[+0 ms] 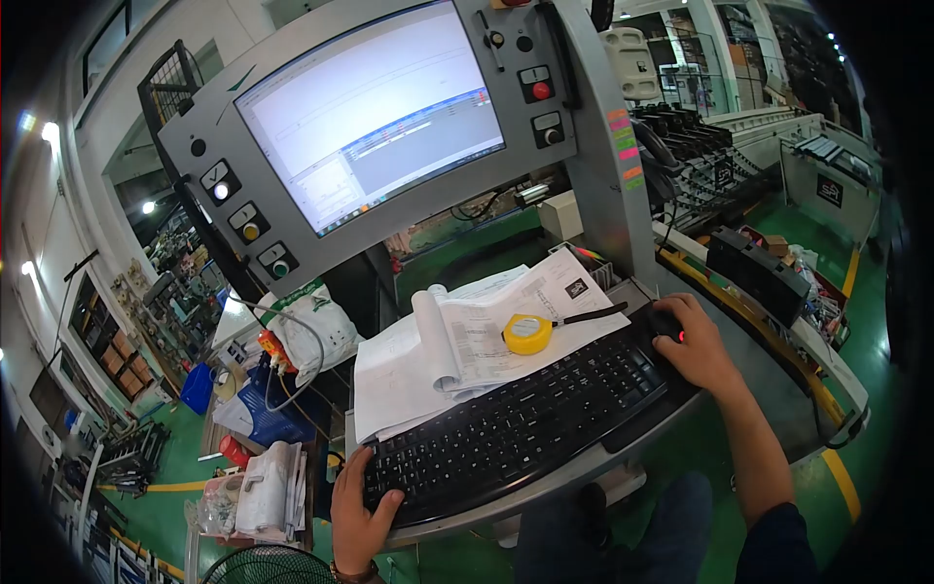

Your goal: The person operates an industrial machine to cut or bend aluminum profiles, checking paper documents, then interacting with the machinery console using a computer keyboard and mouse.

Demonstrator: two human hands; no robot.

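My right hand (693, 341) rests over a black mouse (665, 324) at the right end of the shelf, its fingers curved round it. At the left end of the black keyboard (516, 419), my left hand (362, 511) lies on the edge with thumb and fingers apart. Behind the keyboard are printed papers (399, 375), partly rolled up. A yellow tape measure (527, 334) with a black strap sits on them. Above stands a lit screen (379, 107) in a grey control panel (282, 209) with coloured buttons.
A white bag (316, 331) and a cable hang left of the papers. Lower left, a cart holds a blue basket (282, 409) and wrapped items (268, 496). A fan guard (268, 566) is at the bottom. Machinery and a black box (757, 275) stand at the right.
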